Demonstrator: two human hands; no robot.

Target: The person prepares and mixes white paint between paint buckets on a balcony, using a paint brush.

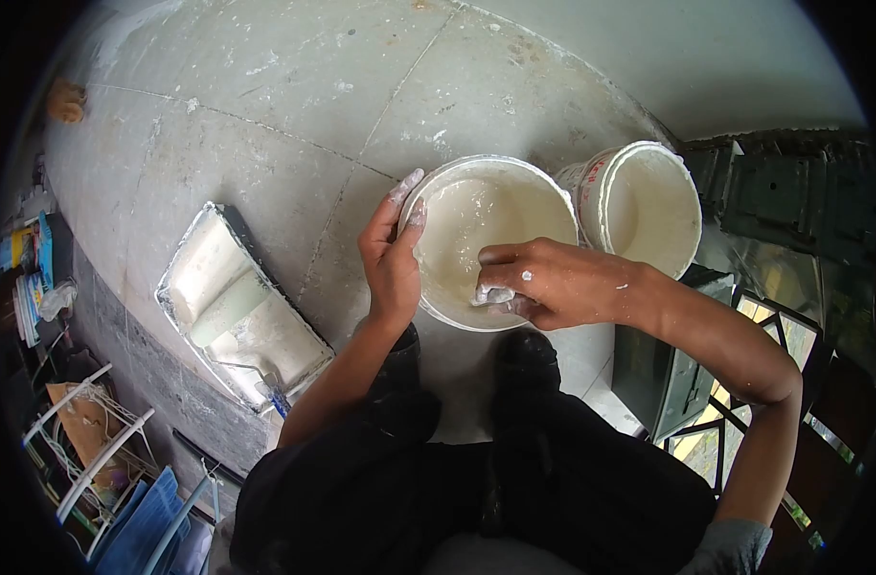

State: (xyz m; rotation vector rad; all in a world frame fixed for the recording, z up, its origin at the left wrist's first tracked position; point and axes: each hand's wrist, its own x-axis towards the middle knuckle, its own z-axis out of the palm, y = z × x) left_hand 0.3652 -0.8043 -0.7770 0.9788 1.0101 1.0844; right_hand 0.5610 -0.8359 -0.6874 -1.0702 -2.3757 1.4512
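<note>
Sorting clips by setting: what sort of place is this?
Probably a room being painted or renovated: a roller tray with a roller in it, buckets of whitish liquid, and pale spatters on the tiled floor.

A large-tiled gray floor (265, 125), spattered white along its dark joints, meets a pale wall (744, 57) at upper right. Dark metal panels (773, 196) line the right side, above a dark lattice frame (778, 331) where light shows through its openings.
</note>
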